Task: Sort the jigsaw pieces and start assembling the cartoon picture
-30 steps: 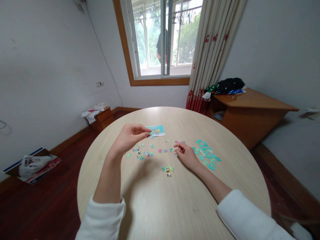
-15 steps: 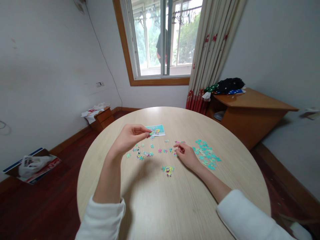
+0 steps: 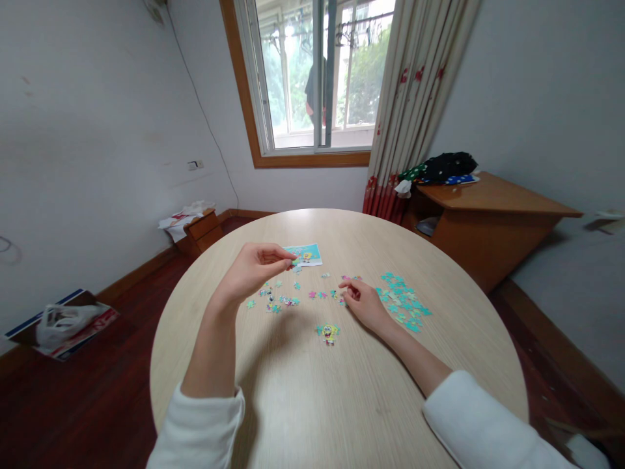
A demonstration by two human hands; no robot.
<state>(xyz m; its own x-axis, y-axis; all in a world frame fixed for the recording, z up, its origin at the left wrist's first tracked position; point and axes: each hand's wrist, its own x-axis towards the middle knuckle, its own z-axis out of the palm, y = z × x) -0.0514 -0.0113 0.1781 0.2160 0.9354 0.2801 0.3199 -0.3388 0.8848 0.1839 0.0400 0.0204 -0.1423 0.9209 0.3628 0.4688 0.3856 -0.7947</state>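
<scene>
My left hand (image 3: pixel 263 264) is raised over the table, thumb and fingertips pinched on a small puzzle piece (image 3: pixel 295 261), mostly hidden by the fingers. Just behind it lies a picture card (image 3: pixel 311 254) with a yellow cartoon figure on blue. My right hand (image 3: pixel 364 301) rests on the tabletop with loosely curled fingers and a gap between thumb and index; nothing shows in it. Small pink pieces (image 3: pixel 312 295) lie left of its fingertips. Nearer to me is a joined cluster (image 3: pixel 328 332) showing a yellow cartoon face. Below my left hand, several loose pieces (image 3: pixel 288 301) are scattered.
A spread of turquoise pieces (image 3: pixel 403 299) lies right of my right hand on the round wooden table (image 3: pixel 342 404). Beyond are a wooden desk (image 3: pixel 502 195) with cloths, a curtain (image 3: pixel 415 85), and a small cabinet (image 3: pixel 202 228) at left.
</scene>
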